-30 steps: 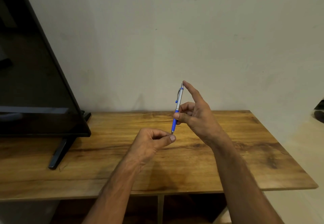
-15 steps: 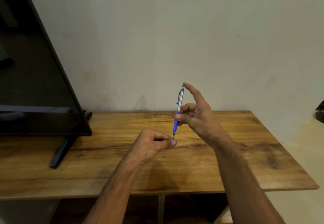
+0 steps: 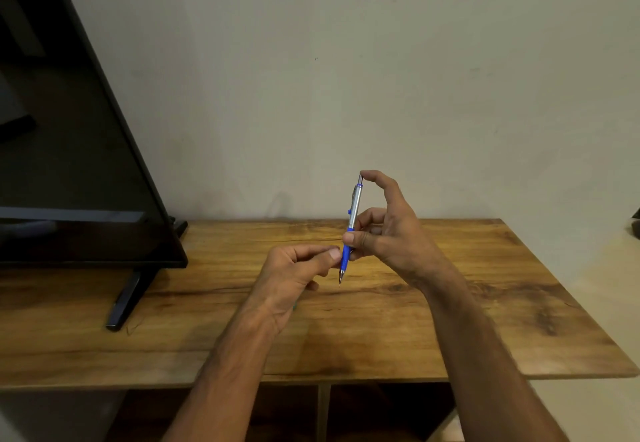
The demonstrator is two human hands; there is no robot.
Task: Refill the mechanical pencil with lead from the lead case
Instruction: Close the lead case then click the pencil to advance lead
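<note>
My right hand (image 3: 391, 237) holds the mechanical pencil (image 3: 354, 213) nearly upright above the wooden table (image 3: 450, 303). The pencil has a silver upper barrel and a blue grip. My thumb and middle finger pinch it at the top of the grip, and my bent index fingertip rests on the top cap. The metal tip points down with a thin bit of lead showing. My left hand (image 3: 294, 272) is curled shut, its thumb tip touching the blue grip from the left. A small greenish edge shows under its palm. No lead case is in plain view.
A black flat screen (image 3: 79, 164) on a stand foot (image 3: 126, 299) fills the left side of the table. A plain wall rises behind. The table's front edge runs just below my forearms, with dark shelf openings underneath.
My left thumb and finger have left the pencil's tip and now sit higher, against the blue grip. The tip hangs free. My right index finger has bent down onto the cap.
</note>
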